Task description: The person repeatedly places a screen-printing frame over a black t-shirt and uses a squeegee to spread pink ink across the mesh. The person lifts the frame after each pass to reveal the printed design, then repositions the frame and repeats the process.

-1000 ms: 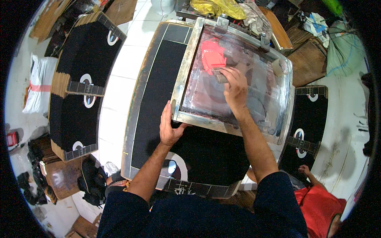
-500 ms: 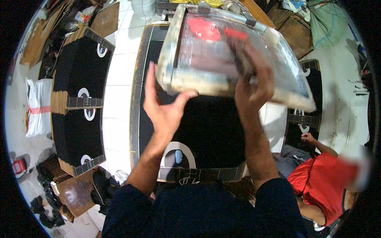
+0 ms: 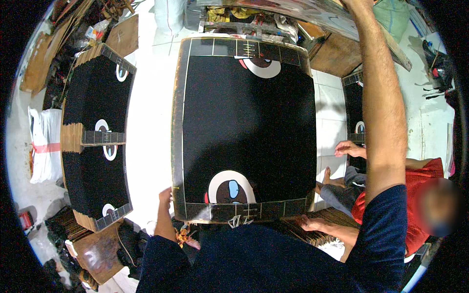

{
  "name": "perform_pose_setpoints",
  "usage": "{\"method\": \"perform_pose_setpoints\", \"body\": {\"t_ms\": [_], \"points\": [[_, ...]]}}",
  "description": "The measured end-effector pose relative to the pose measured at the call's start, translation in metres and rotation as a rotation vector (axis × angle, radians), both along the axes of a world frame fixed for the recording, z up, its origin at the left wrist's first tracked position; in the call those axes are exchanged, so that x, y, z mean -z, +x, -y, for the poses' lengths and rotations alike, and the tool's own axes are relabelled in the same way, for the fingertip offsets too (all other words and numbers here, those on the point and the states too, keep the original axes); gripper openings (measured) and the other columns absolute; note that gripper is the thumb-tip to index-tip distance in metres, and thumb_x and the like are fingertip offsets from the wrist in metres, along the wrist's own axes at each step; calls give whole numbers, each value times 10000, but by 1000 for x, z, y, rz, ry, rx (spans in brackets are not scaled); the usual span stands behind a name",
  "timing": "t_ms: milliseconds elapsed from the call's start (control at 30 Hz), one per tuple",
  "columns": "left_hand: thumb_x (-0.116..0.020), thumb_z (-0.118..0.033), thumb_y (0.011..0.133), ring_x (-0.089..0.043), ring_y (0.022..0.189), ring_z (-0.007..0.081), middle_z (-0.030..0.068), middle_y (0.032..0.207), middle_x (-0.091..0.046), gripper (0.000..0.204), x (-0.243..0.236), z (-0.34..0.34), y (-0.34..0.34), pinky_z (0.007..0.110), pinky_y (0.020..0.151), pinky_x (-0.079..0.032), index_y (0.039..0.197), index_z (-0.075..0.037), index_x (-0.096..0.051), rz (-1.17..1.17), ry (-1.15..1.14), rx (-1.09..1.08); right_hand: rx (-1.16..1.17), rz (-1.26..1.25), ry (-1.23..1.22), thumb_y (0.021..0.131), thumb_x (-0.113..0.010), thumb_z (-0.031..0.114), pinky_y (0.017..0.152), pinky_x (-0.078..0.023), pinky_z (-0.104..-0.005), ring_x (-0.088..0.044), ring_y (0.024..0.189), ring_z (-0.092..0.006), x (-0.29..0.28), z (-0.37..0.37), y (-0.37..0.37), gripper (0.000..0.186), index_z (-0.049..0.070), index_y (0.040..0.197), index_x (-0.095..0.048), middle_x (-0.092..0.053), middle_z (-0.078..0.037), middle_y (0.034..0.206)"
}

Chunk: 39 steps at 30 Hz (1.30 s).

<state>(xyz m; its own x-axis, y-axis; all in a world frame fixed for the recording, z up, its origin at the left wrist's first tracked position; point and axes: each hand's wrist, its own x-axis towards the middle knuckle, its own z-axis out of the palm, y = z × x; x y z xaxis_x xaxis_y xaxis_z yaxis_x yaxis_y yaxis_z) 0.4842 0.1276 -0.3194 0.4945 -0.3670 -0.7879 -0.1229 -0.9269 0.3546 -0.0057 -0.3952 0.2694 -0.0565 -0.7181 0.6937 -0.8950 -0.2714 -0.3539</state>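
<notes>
My right arm reaches up to the top edge, where my right hand (image 3: 352, 4), partly cut off, grips the screen frame (image 3: 322, 12), now standing tilted beyond the board. My left hand (image 3: 166, 198) is low at the board's left edge, fingers curled; what they hold, if anything, is hidden. Between my arms lies a board (image 3: 177, 127) bearing a black sheet (image 3: 246, 127) with a white, brown and blue eye print (image 3: 231, 193) near me, part of a similar one at the far end, and dark gridded strips across both ends.
Stacked black printed panels (image 3: 97, 97) stand left; more (image 3: 354, 105) lie right. A co-worker in red (image 3: 415, 229) crouches at lower right, one hand (image 3: 344, 149) held out. A white sack (image 3: 46, 132), wooden boards (image 3: 332, 53) and a green sack (image 3: 391, 19) lie around.
The screen frame was lifted from over the board and swung up and away, uncovering the black sheet. My right hand rose with it; my left hand let go and dropped toward me.
</notes>
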Motion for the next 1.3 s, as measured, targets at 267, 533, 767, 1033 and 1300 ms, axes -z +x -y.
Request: {"method": "perform_pose_setpoints", "body": {"t_ms": [267,533,767,1033,1300], "points": [[-558,-306,1028,-680,870,338,143,945,-734,313,55,-90,-56,516,779,-514,1165,-99,-750,106,-734,209,81,-155,-20,863,-781,383,936,-528,-378,-717,1067,-282,8,50,-35,496,130,1285,-719,-756,-155,1166],[-645,-183,964,-713,971,432,219,1074,-750,398,17,-98,-85,489,874,-574,1337,-44,-656,590,-360,54,204,-199,69,817,-694,715,1071,-468,-437,-653,1235,-343,3,93,-64,778,206,1405,-659,-702,-151,1325],[-652,-171,941,-723,868,397,189,951,-749,240,-30,-134,-45,469,786,-566,1116,-65,-777,613,-289,78,262,-147,68,820,-724,690,1056,-478,-425,-668,1198,-319,0,102,-65,770,221,1426,-648,-693,-152,1332],[-760,32,821,-557,650,304,132,702,-590,53,-245,121,-48,411,623,-430,843,0,-724,1016,-1363,131,422,-312,-33,896,-620,682,1101,-469,-468,-637,1259,-326,5,132,-72,711,246,1458,-611,-674,-132,1368],[-769,31,752,-557,672,253,93,682,-553,225,-411,125,-125,380,629,-428,974,-8,-768,1134,-1466,252,146,-185,111,927,-591,646,1050,-487,-458,-635,1257,-369,-5,104,-44,643,285,1459,-589,-683,-137,1354]]}}
